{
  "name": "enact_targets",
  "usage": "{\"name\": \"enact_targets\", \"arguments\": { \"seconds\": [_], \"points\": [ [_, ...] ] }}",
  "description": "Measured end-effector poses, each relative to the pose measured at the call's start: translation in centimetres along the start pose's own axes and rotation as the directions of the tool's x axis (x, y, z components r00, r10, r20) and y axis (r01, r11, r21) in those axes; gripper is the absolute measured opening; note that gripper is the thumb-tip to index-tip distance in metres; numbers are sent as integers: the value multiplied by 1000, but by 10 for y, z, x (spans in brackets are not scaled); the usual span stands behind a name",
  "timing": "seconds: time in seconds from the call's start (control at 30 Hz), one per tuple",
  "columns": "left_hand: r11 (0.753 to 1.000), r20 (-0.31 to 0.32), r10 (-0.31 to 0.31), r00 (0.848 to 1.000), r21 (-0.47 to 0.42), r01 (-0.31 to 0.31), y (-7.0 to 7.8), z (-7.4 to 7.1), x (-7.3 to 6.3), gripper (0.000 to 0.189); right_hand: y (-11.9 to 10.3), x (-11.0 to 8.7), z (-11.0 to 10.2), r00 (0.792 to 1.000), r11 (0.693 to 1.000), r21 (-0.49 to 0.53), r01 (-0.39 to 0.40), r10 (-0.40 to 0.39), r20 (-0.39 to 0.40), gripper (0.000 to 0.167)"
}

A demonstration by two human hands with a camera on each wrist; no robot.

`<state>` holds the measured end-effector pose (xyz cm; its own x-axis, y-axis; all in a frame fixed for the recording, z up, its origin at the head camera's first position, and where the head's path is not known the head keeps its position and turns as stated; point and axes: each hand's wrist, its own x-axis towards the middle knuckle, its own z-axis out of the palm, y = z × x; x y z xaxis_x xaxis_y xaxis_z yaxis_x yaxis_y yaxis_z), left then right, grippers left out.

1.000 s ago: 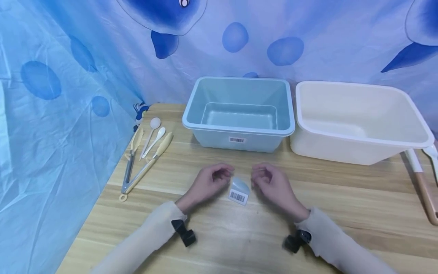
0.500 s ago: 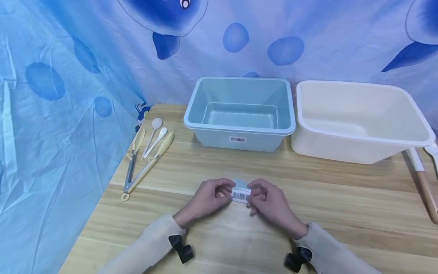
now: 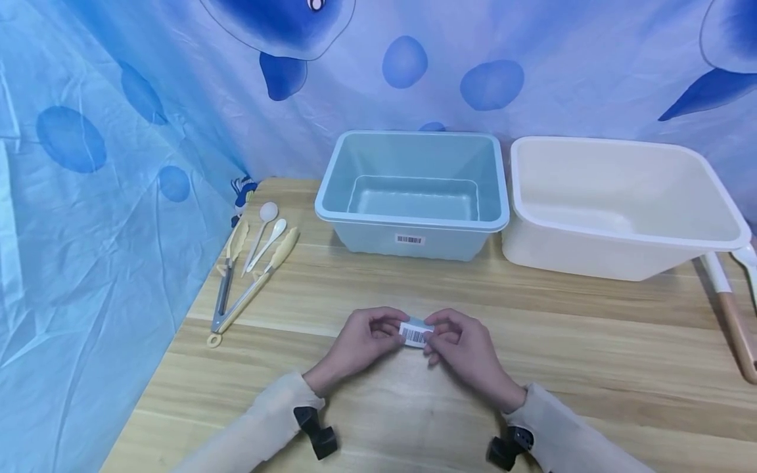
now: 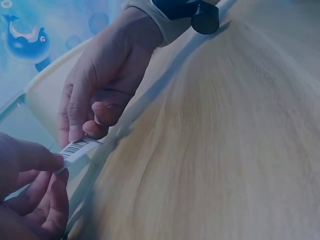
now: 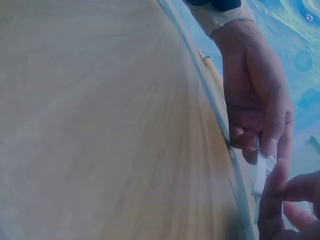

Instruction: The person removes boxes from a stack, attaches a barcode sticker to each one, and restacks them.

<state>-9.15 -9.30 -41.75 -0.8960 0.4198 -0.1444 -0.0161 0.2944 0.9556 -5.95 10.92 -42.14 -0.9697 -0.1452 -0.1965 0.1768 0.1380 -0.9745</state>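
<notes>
A small, thin light-blue piece with a white barcode label (image 3: 412, 334) is held between both hands above the table. My left hand (image 3: 362, 343) pinches its left end between thumb and fingers. At the other end, the thumb and forefinger of my right hand (image 3: 467, 348) pinch it too. From the left wrist, the label (image 4: 77, 147) appears slightly curved between the fingertips. The right wrist view shows only a sliver of the label (image 5: 261, 175), the rest hidden behind fingers.
Behind the hands stand a light-blue bin (image 3: 414, 243) with its own barcode label and a white bin (image 3: 579, 253). Tongs (image 3: 239, 309) and two small spoons (image 3: 266, 242) lie on the left. A wooden-handled utensil (image 3: 736, 328) and a white one (image 3: 746, 259) lie far right.
The hands came down and inward from beside the labelled piece and took hold of both its ends. Since half a second ago, the piece has bent or tilted, showing less blue above the label.
</notes>
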Motion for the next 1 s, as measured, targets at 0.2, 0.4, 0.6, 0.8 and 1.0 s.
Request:
{"name": "enact_targets", "arguments": {
  "seconds": [0.2,0.4,0.6,0.8,1.0],
  "points": [
    [999,-44,5,999,-34,-7,3,3,0,30,0,0,-1,997,988,-140,67,-72,-32,21],
    [999,-72,17,997,-29,-19,8,7,-1,30,-5,-2,-2,943,860,-451,240,-317,-102,21],
    [999,-75,37,996,-14,-39,12,10,-1,30,-12,-2,2,908,794,-523,309,-411,-87,18],
    [999,-96,30,995,-24,-33,15,12,0,30,-13,1,4,900,787,-525,325,-428,-86,15],
    [997,-88,8,996,-76,-15,15,14,1,27,-15,1,5,897,784,-526,330,-434,-85,13]
  ]
}}
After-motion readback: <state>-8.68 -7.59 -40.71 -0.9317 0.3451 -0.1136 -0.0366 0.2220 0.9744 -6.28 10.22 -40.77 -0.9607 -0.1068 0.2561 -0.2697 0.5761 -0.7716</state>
